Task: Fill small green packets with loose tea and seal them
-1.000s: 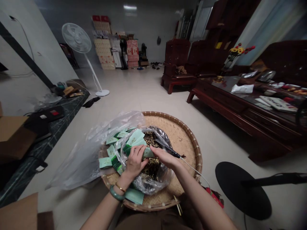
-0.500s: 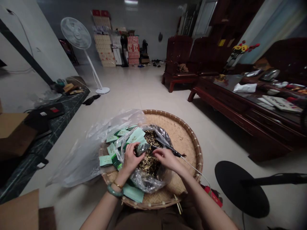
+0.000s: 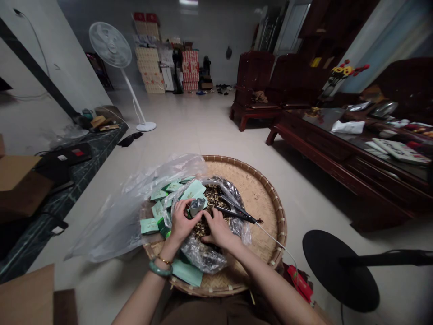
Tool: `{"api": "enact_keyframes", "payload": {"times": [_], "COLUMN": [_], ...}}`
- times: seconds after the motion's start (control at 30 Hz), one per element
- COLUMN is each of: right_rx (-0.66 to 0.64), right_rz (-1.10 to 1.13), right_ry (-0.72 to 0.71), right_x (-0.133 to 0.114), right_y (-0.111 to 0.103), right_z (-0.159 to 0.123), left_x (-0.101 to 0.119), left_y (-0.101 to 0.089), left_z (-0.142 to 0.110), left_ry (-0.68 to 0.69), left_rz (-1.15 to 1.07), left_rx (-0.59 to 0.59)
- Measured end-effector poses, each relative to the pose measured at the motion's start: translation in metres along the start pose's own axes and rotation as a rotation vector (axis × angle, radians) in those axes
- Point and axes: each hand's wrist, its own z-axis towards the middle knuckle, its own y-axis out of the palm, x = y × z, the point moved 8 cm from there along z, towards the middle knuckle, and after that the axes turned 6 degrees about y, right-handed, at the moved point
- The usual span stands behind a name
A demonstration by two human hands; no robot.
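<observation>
A round woven bamboo tray (image 3: 264, 189) rests in front of me. On it lies a clear plastic bag (image 3: 203, 255) holding dark loose dried bits (image 3: 213, 196). My left hand (image 3: 181, 221) is closed round a small silvery green packet (image 3: 196, 206), held with its mouth upward above the bag. My right hand (image 3: 216, 228) reaches down into the loose bits, fingers curled; what they hold is hidden. Several pale green packets (image 3: 191, 189) lie piled at the tray's left. A black tong-like tool (image 3: 237, 212) with a white cord lies across the bag.
A large empty clear bag (image 3: 115, 221) spills over the tray's left edge. A dark stone ledge (image 3: 67, 189) with cardboard runs along the left. A dark wooden table (image 3: 355, 149) stands right, a black round fan base (image 3: 338, 271) near my right arm, a standing fan (image 3: 111, 47) beyond.
My left hand turned the packet upright and drew it slightly left. My right hand left the packet and dipped down into the loose bits.
</observation>
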Motion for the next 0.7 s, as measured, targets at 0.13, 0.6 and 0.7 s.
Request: {"api": "enact_keyframes", "payload": {"times": [0.13,0.6,0.7], "right_rx": [-0.019,0.004,-0.056], "right_rz": [-0.053,0.276,0.084], "right_ry": [-0.013,0.005,0.04], "right_x": [-0.002,0.03,0.019], "right_y": [0.002,-0.027,-0.01], "right_z": [-0.002,-0.008,-0.017], "left_x": [-0.001,-0.01,-0.013], "left_y": [0.002,-0.002,0.002], "left_z": [0.001,0.002,-0.001], "left_ry": [-0.025,-0.068,-0.079], "left_rz": [-0.025,-0.072,-0.08], "left_rx": [-0.021,0.006,0.003]}}
